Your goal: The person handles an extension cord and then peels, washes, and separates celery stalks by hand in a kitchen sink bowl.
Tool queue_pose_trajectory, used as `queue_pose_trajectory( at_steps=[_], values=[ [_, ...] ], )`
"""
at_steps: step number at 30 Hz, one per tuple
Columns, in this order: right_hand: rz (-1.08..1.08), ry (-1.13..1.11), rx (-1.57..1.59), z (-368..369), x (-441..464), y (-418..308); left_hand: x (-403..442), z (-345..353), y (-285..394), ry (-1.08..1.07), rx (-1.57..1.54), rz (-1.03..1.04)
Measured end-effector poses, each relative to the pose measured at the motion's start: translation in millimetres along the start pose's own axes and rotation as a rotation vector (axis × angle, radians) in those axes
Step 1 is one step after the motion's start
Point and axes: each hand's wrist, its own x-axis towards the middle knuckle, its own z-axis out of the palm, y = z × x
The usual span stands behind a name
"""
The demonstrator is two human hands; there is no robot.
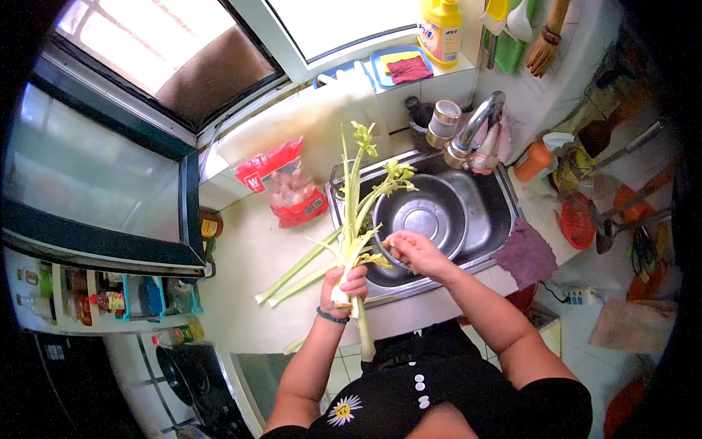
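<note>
Pale green celery (353,212) stands upright in my left hand (344,285), which is wrapped round its base at the counter's front edge. Leafy tops lean over the left rim of the sink. Beside the celery, over the near edge of a round metal basin (428,208) in the sink, is my right hand (413,252). Its fingers are pressed together; what they hold, if anything, is too small to tell. Loose celery stalks (296,276) lie on the counter to the left of my left hand.
A red-and-clear food bag (294,186) lies on the counter behind the stalks. The faucet (475,132) rises behind the sink (497,212). A purple cloth (525,252) hangs at the right rim. An open window frame (191,212) juts in at left.
</note>
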Motion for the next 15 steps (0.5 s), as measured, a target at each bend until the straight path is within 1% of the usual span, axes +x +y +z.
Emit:
queue_pose_trajectory(
  at_steps=[1,3,4,5,7,8,10,12,13,14,15],
  values=[
    [-0.001,0.002,0.001,5.2,1.8,5.0,1.5,-2.7,0.0,-0.002,0.032,-0.009],
    [-0.215,-0.098,-0.235,13.8,5.5,11.1,5.6,-3.3,-1.4,-0.013,0.067,-0.027],
    [-0.155,-0.141,-0.302,15.0,4.7,11.2,7.0,-1.9,-3.0,-0.004,0.11,-0.036],
    [-0.217,-0.071,-0.452,20.3,1.2,-0.5,7.8,-0.7,-3.9,0.005,0.154,-0.046],
    [-0.227,0.027,-0.376,21.5,4.7,10.7,7.4,-2.1,-5.2,0.022,0.204,-0.049],
    [-0.231,0.031,-0.379,18.1,9.2,15.3,7.2,-4.9,-4.8,0.004,0.252,-0.058],
    [-0.214,0.345,-0.068,7.6,22.0,29.6,3.1,-19.1,0.9,-0.058,0.333,-0.092],
    [-0.077,0.582,0.313,-33.6,37.2,44.6,-4.0,-13.0,2.0,-0.047,0.386,-0.086],
    [-0.034,0.518,0.341,-51.9,34.8,42.3,-7.9,-8.8,2.9,-0.027,0.433,-0.078],
    [-0.129,0.491,0.303,-71.0,37.4,57.0,-10.9,-6.1,5.7,-0.006,0.479,-0.082],
    [-0.131,0.487,0.299,-70.9,30.7,40.8,-12.7,-5.9,9.2,-0.01,0.479,-0.078]
  ],
)
